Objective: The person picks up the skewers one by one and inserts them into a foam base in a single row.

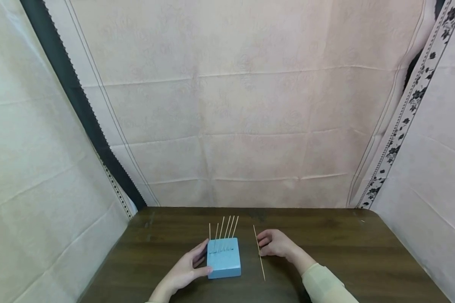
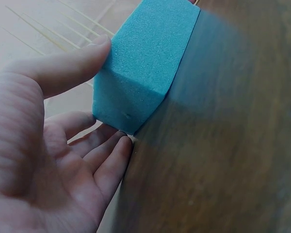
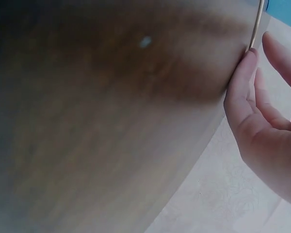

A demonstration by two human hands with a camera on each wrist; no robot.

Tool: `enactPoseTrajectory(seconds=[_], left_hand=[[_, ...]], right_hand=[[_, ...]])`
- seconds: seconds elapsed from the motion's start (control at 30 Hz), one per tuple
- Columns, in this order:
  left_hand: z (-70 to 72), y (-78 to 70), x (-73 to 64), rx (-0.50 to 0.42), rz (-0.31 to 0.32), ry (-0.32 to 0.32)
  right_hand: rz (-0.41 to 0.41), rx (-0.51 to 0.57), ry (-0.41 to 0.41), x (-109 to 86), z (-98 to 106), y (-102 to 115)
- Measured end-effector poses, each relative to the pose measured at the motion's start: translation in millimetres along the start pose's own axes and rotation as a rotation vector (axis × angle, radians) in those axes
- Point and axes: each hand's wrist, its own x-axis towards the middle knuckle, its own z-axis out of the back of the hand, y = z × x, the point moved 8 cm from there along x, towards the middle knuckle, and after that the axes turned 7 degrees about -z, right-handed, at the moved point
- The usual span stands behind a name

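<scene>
A blue foam block (image 1: 224, 263) sits on the table with several thin wooden sticks (image 1: 227, 227) standing in a row in its top. My left hand (image 1: 186, 269) holds the block's left side, thumb at the near corner and fingers along the edge; in the left wrist view the thumb (image 2: 97, 48) presses on the block (image 2: 150, 48). To the right of the block, my right hand (image 1: 274, 244) has its fingertips at a single wooden stick (image 1: 262, 265). In the right wrist view, thumb and index finger stand apart, with the stick (image 3: 257, 22) at the index fingertip.
The dark wooden table (image 1: 337, 248) runs under both hands. Pale cloth (image 1: 250, 126) hangs behind its far edge, and more cloth hangs on the left (image 1: 41, 189) and right (image 1: 432, 181).
</scene>
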Motion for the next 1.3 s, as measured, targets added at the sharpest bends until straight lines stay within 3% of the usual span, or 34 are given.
enactPoseTrajectory(seconds=[0.5,1.3], left_hand=[[0.8,4.1,1.3,0.027,-0.015,0.003],[0.5,4.0,1.3,0.021,0.004,-0.006]], right_hand=[[-0.057,-0.091,-0.108,1.7,0.4,1.7],[-0.075,-0.017,-0.078,2.2,-3.8,-1.4]])
